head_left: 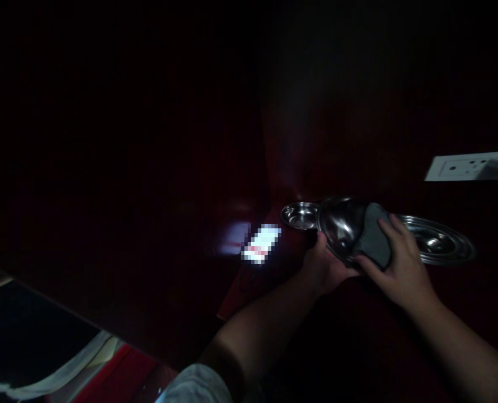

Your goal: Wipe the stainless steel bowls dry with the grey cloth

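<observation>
My left hand (327,267) is closed on the rim of a shiny steel bowl (337,224), which is tilted on its side. In my right hand (402,266) is a grey sponge (375,240), pinched between thumb and fingers and resting against the bowl's right side. Behind my right hand lies a wide steel plate (450,246) with a raised rim, partly covered by the hand. A smaller steel dish (301,216) sits to the left of the bowl, its right edge hidden by it.
A lit phone (261,244) with a blurred screen lies left of my hands. At right, a white socket panel (471,167) is on the dark wall. Red and pale items (106,369) show at the lower left. Most of the surroundings are too dark to make out.
</observation>
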The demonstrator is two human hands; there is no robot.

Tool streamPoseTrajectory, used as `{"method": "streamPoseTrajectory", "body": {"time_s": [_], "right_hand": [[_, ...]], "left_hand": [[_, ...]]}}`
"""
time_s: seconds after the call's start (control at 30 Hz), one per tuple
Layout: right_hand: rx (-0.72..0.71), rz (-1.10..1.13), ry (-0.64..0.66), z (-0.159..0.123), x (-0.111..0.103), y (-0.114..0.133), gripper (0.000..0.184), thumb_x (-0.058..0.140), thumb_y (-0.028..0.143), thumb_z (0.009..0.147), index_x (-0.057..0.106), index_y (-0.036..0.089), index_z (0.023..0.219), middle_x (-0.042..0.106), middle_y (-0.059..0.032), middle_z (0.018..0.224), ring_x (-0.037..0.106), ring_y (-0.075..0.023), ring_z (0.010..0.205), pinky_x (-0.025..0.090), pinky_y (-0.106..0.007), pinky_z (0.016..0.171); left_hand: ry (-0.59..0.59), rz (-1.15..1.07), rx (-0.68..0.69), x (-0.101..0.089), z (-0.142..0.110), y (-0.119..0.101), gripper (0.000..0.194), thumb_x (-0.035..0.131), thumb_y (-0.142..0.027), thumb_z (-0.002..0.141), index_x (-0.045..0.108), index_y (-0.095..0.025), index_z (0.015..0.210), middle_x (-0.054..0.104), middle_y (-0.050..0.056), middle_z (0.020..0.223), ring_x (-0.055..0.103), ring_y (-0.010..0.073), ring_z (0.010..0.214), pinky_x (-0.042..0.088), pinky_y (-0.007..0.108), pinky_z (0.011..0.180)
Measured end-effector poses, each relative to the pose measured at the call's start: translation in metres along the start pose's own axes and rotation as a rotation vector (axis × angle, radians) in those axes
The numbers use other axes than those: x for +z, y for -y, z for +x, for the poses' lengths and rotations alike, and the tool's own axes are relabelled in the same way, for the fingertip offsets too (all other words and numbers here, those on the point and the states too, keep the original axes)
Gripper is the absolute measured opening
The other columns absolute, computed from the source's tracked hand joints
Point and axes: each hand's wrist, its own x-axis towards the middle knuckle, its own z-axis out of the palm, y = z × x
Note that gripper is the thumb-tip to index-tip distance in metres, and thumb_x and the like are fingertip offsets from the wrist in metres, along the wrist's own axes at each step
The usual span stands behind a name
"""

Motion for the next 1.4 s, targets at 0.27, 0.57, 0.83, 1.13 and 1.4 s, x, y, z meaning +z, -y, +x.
{"method": "streamPoseTrajectory", "body": {"time_s": [0.27, 0.57, 0.83, 1.13, 1.4], "right_hand": [[0.075, 0.036, -0.106, 0.001, -0.004, -0.006, 0.074, 0.057, 0.040, 0.078, 0.027, 0.018, 0.143, 0.030, -0.0191, 0.146, 0.030, -0.0359, 0.134, 0.031, -0.052, 0.106], [0.456, 0.204, -0.194, 0.003, -0.005, -0.009, 0.047, 0.048, 0.045, 0.083, 0.048, 0.021, 0.123, 0.060, -0.0141, 0.105, 0.059, -0.0314, 0.099, 0.046, -0.045, 0.080], [0.787, 0.390, -0.144, 0.000, -0.002, -0.011, 0.027, 0.052, 0.045, 0.077, 0.056, 0.020, 0.087, 0.057, -0.0007, 0.075, 0.054, -0.0160, 0.065, 0.042, -0.028, 0.057], [0.797, 0.376, -0.028, 0.004, -0.010, -0.010, 0.014, 0.051, 0.029, 0.062, 0.057, 0.018, 0.068, 0.056, -0.0003, 0.058, 0.052, -0.0147, 0.054, 0.040, -0.025, 0.050], [0.865, 0.036, 0.129, 0.015, -0.039, -0.046, 0.033, 0.047, 0.041, 0.072, 0.063, 0.012, 0.069, 0.063, -0.0115, 0.068, 0.059, -0.0230, 0.066, 0.043, -0.030, 0.059]], "left_hand": [[-0.005, 0.063, -0.074, -0.010, 0.002, 0.002, 0.063, 0.029, -0.061, 0.086, 0.043, -0.020, 0.132, 0.038, 0.019, 0.143, 0.040, 0.0405, 0.127, 0.014, 0.071, 0.101], [-0.198, 0.449, 0.042, -0.016, 0.000, 0.022, 0.058, 0.043, -0.059, 0.082, 0.060, -0.010, 0.108, 0.061, 0.019, 0.111, 0.059, 0.0322, 0.100, 0.042, 0.053, 0.088], [-0.103, 1.179, 0.247, -0.015, -0.011, 0.020, 0.039, 0.046, -0.044, 0.084, 0.052, -0.013, 0.060, 0.038, -0.004, 0.055, 0.035, 0.0073, 0.053, 0.031, 0.022, 0.052], [-0.202, 1.340, 0.520, -0.027, 0.000, 0.008, 0.038, 0.049, -0.037, 0.085, 0.047, -0.015, 0.054, 0.042, -0.003, 0.055, 0.042, 0.0086, 0.057, 0.031, 0.022, 0.054], [-0.279, 1.372, 0.723, -0.031, 0.005, -0.004, 0.021, 0.064, -0.033, 0.074, 0.061, -0.016, 0.062, 0.062, 0.003, 0.064, 0.056, 0.0138, 0.062, 0.043, 0.026, 0.060]]}}
